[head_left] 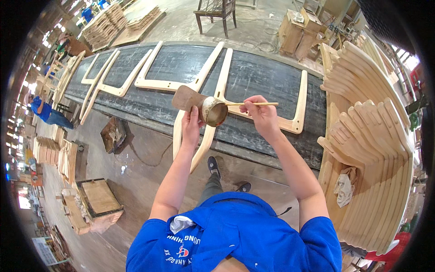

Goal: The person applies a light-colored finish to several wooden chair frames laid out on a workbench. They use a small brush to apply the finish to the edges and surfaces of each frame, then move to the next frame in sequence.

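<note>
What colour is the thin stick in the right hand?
The thin stick is pale yellowish tan. It shows best in the head view.

Woodworking workshop, long black worktable (pixel 183 61), pale wooden frames (pixel 154 83), stacked curved parts (pixel 380 167), piled boards (pixel 105 26)

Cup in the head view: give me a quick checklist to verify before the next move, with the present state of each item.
1. Cup supported: ok; the left hand holds it together with a flat brown board.
2. Stick gripped: ok; the right hand pinches it.
3. Stick's far end inside the cup: cannot tell; it meets the rim in this view.
4. Enough in the cup: cannot tell; the inside looks dark.
5. Pale wooden frames wholly on the dark table: not ok; two long ends reach past its near edge.
6. Clear view of the frames: not ok; the cup and board hide parts of them.
</note>
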Motion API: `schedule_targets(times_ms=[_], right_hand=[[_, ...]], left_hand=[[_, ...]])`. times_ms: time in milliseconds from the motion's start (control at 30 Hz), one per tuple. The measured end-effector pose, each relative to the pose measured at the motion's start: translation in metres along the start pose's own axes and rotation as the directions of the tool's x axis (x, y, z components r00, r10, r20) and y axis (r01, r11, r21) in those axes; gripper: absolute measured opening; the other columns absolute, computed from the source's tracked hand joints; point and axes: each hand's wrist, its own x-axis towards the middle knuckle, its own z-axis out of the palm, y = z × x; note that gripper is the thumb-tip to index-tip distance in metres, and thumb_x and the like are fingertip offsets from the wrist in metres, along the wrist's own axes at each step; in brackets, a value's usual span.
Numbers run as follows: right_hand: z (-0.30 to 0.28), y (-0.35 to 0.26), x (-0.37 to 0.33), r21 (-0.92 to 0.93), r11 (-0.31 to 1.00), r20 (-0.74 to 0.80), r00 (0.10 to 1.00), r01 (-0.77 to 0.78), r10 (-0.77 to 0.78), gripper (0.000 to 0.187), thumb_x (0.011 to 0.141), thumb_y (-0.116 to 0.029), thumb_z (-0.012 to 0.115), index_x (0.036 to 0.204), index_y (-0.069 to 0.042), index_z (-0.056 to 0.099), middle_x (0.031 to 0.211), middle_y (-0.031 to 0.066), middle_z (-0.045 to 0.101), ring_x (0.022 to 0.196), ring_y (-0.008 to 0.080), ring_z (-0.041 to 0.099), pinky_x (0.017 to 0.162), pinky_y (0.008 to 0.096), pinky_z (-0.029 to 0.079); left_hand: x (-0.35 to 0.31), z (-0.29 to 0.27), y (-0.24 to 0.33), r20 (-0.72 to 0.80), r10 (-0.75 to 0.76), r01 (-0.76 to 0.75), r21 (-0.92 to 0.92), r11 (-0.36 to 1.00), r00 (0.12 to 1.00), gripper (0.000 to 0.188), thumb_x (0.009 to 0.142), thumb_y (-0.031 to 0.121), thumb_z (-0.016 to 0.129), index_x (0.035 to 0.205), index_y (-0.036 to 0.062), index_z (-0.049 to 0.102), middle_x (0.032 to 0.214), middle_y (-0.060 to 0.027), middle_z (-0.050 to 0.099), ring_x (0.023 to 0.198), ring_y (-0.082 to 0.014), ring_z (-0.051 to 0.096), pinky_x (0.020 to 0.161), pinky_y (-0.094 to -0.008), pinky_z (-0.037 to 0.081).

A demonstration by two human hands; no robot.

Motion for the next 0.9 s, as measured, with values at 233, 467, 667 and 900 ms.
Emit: schedule_targets(times_ms=[233, 467, 667, 900], right_hand=[[0.019, 0.041, 0.045, -0.069, 0.998, -0.122, 0.992, 0.006, -0.014, 0.021, 0.094, -0.022, 0.052, 0.088, -0.002, 0.054, 0.072, 0.0059, 0.064, 0.067, 0.0108, 0.062, 0.061, 0.0222, 0.049], [0.030, 0.096, 0.097, 0.486, 0.806, -0.209, 0.851, -0.337, 0.482, 0.022, 0.094, -0.024, 0.052, 0.082, -0.006, 0.054, 0.067, 0.0088, 0.063, 0.057, 0.0137, 0.062, 0.047, 0.0234, 0.048], [0.027, 0.118, 0.119, 0.554, 0.783, -0.078, 0.919, -0.283, 0.387, 0.008, 0.089, -0.010, 0.057, 0.091, -0.002, 0.057, 0.082, 0.0095, 0.065, 0.070, 0.0175, 0.064, 0.064, 0.0272, 0.052], [0.027, 0.173, 0.121, 0.676, 0.638, -0.254, 0.695, -0.370, 0.672, 0.017, 0.087, -0.020, 0.063, 0.078, -0.009, 0.053, 0.071, 0.0065, 0.061, 0.061, 0.0137, 0.060, 0.053, 0.0271, 0.050]], left_hand=[[0.051, -0.015, -0.007, -0.012, -0.015, 0.015, -0.028, 1.000, 1.000, 0.032, 0.095, 0.036, 0.049, 0.117, 0.0136, 0.050, 0.108, 0.0016, 0.059, 0.093, -0.0095, 0.058, 0.075, -0.0276, 0.049], [0.107, -0.028, -0.029, -0.057, -0.149, 0.137, -0.179, 0.974, 0.987, 0.035, 0.097, 0.037, 0.043, 0.118, 0.0095, 0.047, 0.105, -0.0032, 0.061, 0.088, -0.0126, 0.063, 0.069, -0.0289, 0.054], [0.145, -0.047, -0.051, -0.035, -0.219, 0.199, -0.303, 0.932, 0.975, 0.039, 0.096, 0.042, 0.042, 0.120, 0.0118, 0.042, 0.110, -0.0056, 0.059, 0.097, -0.0182, 0.062, 0.078, -0.0410, 0.054], [0.172, -0.032, -0.077, -0.010, -0.299, 0.280, -0.323, 0.904, 0.954, 0.038, 0.095, 0.043, 0.042, 0.117, 0.0126, 0.047, 0.110, -0.0049, 0.059, 0.093, -0.0171, 0.062, 0.078, -0.0403, 0.053]])
